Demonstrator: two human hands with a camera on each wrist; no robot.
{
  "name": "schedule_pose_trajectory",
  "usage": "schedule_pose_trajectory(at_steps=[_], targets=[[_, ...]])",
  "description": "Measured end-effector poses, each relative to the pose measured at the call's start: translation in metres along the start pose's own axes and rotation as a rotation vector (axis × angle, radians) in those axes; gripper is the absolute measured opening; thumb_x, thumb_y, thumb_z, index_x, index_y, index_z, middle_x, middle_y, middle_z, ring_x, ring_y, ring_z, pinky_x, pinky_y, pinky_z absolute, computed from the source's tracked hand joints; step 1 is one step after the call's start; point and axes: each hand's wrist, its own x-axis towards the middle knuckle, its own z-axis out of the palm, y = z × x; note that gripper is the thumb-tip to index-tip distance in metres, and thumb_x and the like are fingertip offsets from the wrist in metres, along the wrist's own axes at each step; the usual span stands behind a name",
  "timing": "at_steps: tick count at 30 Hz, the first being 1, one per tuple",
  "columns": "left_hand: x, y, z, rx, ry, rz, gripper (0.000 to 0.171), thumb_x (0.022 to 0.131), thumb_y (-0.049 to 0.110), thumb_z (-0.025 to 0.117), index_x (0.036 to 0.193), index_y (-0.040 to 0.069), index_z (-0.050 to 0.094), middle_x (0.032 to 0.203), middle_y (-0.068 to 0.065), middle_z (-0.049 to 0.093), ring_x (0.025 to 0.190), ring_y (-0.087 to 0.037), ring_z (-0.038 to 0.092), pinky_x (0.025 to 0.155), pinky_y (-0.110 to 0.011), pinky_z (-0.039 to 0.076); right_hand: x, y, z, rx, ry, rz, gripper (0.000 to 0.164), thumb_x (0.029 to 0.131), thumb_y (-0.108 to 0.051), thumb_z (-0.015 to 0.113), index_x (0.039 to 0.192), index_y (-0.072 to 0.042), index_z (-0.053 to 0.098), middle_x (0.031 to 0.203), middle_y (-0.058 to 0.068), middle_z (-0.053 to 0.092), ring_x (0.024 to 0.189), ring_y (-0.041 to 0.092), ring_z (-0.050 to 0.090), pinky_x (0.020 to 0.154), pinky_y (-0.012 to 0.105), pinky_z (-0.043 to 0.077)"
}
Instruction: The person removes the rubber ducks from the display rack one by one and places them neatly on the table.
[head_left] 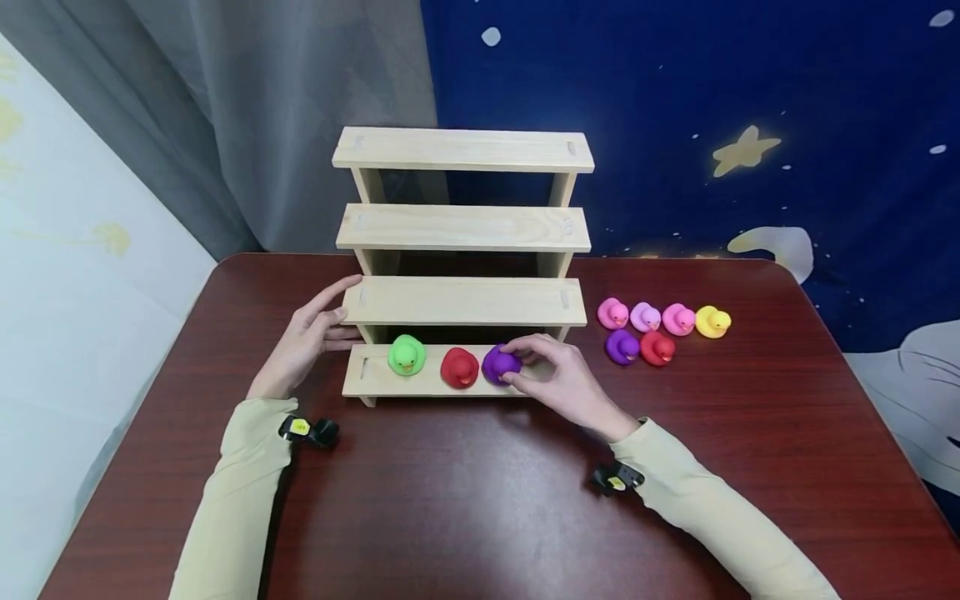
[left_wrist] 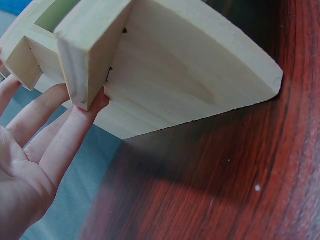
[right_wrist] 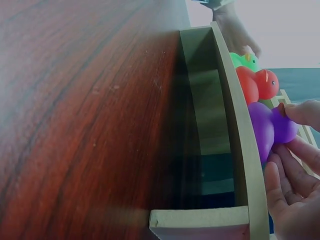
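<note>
Pale sleeves [head_left: 232, 508] lie foremost; right hand [head_left: 566, 385] pinches purple duck [head_left: 497, 365] on wooden rack [head_left: 465, 302]; left hand [head_left: 302, 343], fingers apart, touches rack.

A purple duck [head_left: 495, 365] is in the right hand [head_left: 558, 377]; toward the left hand [head_left: 303, 337] sit a red duck [head_left: 459, 368] and a green duck [head_left: 406, 356], on a rack [head_left: 465, 302] of pale, grained wood. Past the right hand are two pink ducks [head_left: 678, 320], a lilac duck [head_left: 645, 317], a yellow duck [head_left: 712, 322], a second purple duck [head_left: 622, 347] and a second red duck [head_left: 657, 349]. The table [head_left: 450, 500] under both hands is reddish brown, streaked darker.
</note>
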Motion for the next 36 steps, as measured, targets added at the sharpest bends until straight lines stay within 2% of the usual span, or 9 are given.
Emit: schedule_pose_trajectory(at_steps=[6, 17, 21, 25, 31, 33, 36], targets=[[0.0, -0.001, 0.0, -0.004, -0.001, -0.004, 0.047, 0.104, 0.011, 0.037, 0.15, 0.02, 0.038, 0.134, -0.017, 0.047, 0.098, -0.024, 0.068, 0.08, -0.034, 0.054, -0.004, -0.002, -0.008, -0.017, 0.001, 0.006, 0.029, 0.081, -0.01, 0.079, 0.109, -0.012, 0.072, 0.103, -0.005, 0.067, 0.089, 0.014, 0.061, 0.081, 0.033, 0.048], [0.0, -0.002, -0.001, -0.026, -0.011, 0.005, 0.046, 0.104, 0.013, 0.039, 0.15, 0.02, 0.038, 0.135, -0.016, 0.046, 0.099, -0.025, 0.067, 0.081, -0.034, 0.054, -0.015, -0.002, -0.025, -0.016, 0.011, 0.049, 0.03, 0.082, -0.008, 0.078, 0.111, -0.011, 0.072, 0.104, -0.002, 0.067, 0.09, 0.015, 0.061, 0.08, 0.033, 0.049], [-0.001, -0.002, -0.001, -0.022, -0.012, 0.004, 0.046, 0.104, 0.014, 0.04, 0.15, 0.02, 0.038, 0.136, -0.016, 0.046, 0.1, -0.025, 0.067, 0.081, -0.034, 0.054, -0.018, -0.004, -0.031, -0.017, 0.003, 0.09, 0.032, 0.081, -0.006, 0.078, 0.113, -0.009, 0.071, 0.103, 0.001, 0.067, 0.09, 0.019, 0.06, 0.079, 0.038, 0.049], [0.0, -0.001, -0.001, -0.029, -0.016, 0.004, 0.046, 0.104, 0.013, 0.04, 0.15, 0.02, 0.038, 0.135, -0.016, 0.046, 0.1, -0.025, 0.067, 0.081, -0.033, 0.054, -0.021, -0.012, -0.036, -0.042, 0.006, 0.094, 0.033, 0.08, 0.0, 0.077, 0.112, -0.002, 0.069, 0.102, 0.007, 0.067, 0.088, 0.025, 0.061, 0.076, 0.044, 0.049], [0.0, 0.0, 0.0, -0.029, -0.012, 0.001, 0.046, 0.104, 0.013, 0.039, 0.15, 0.02, 0.038, 0.136, -0.015, 0.046, 0.1, -0.025, 0.067, 0.082, -0.034, 0.054, -0.023, -0.037, -0.047, -0.07, 0.013, 0.062, 0.031, 0.078, 0.008, 0.074, 0.108, 0.005, 0.069, 0.097, 0.014, 0.067, 0.084, 0.033, 0.06, 0.074, 0.038, 0.049], [0.0, 0.0, 0.0, -0.022, -0.01, 0.0, 0.046, 0.104, 0.013, 0.038, 0.15, 0.02, 0.038, 0.136, -0.015, 0.046, 0.1, -0.025, 0.067, 0.082, -0.034, 0.054, -0.024, -0.038, -0.049, -0.07, 0.016, 0.057, 0.03, 0.077, 0.009, 0.074, 0.107, 0.005, 0.069, 0.098, 0.014, 0.067, 0.083, 0.034, 0.06, 0.074, 0.037, 0.049], [0.0, -0.001, 0.0, -0.023, -0.013, 0.003, 0.046, 0.104, 0.013, 0.038, 0.15, 0.02, 0.037, 0.136, -0.015, 0.046, 0.1, -0.025, 0.066, 0.082, -0.034, 0.054, -0.026, -0.039, -0.053, -0.071, 0.023, 0.049, 0.03, 0.078, 0.009, 0.074, 0.107, 0.006, 0.068, 0.101, 0.015, 0.068, 0.083, 0.033, 0.06, 0.075, 0.03, 0.048]])
